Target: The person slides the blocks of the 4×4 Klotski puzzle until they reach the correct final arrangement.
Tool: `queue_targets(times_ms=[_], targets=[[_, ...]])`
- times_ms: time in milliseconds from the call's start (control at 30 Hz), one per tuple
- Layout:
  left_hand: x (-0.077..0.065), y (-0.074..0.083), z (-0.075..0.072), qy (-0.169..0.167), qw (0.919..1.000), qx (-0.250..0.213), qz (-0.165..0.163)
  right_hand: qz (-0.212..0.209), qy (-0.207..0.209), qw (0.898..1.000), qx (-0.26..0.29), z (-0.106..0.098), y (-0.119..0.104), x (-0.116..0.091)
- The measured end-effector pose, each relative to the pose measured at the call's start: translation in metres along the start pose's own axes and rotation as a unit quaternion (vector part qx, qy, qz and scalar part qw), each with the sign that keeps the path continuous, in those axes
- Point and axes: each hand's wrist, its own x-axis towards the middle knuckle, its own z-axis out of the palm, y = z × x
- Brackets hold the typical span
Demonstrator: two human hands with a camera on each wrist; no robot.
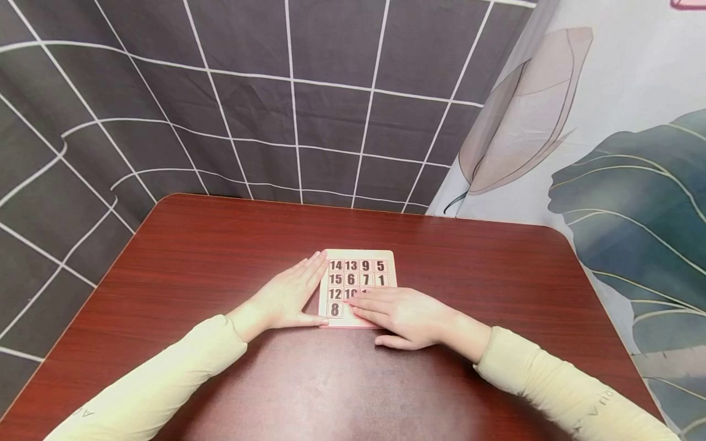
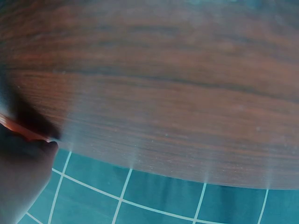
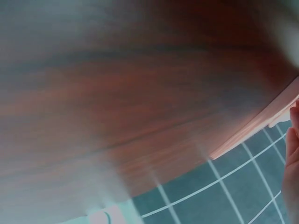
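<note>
A square number slide puzzle (image 1: 380,254) with a cream frame and black-numbered tiles lies flat on the table. My left hand (image 1: 287,297) rests along its left side, fingers stretched toward the top left corner and thumb touching the bottom left corner. Across the lower right tiles lies my right hand (image 1: 413,315), its fingers extended and fingertips near the bottom row, covering several tiles. The right wrist view shows the puzzle's pale side edge (image 3: 252,126) beside part of the right hand (image 3: 292,158). Only a dark part of the left hand (image 2: 25,172) appears in the left wrist view.
The puzzle lies on a reddish-brown wood-grain table (image 1: 248,233) with rounded far corners. Beyond its far edge hangs a dark grey cloth with white grid lines (image 1: 331,116). A white curtain with large leaf prints (image 1: 634,214) hangs at the right.
</note>
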Motion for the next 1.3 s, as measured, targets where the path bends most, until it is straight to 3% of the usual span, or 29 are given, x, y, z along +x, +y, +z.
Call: queue_targets(times_ms=[200, 667, 1067, 1300], targets=[[-0.002, 0.0, 0.001, -0.003, 1.0, 0.003, -0.005, 0.013, 0.007, 1.0, -0.005, 0.001, -0.002, -0.026], [0.001, 0.001, 0.0, 0.002, 1.0, 0.006, -0.002, 0.008, -0.008, 1.0, -0.013, -0.002, -0.004, -0.005], [0.002, 0.0, -0.003, -0.008, 0.9999, -0.004, -0.007, 0.034, 0.018, 0.999, -0.007, -0.014, -0.004, -0.055], [0.001, -0.001, 0.001, -0.009, 0.9999, 0.0, -0.008, 0.035, 0.006, 0.999, -0.006, -0.008, -0.008, -0.056]])
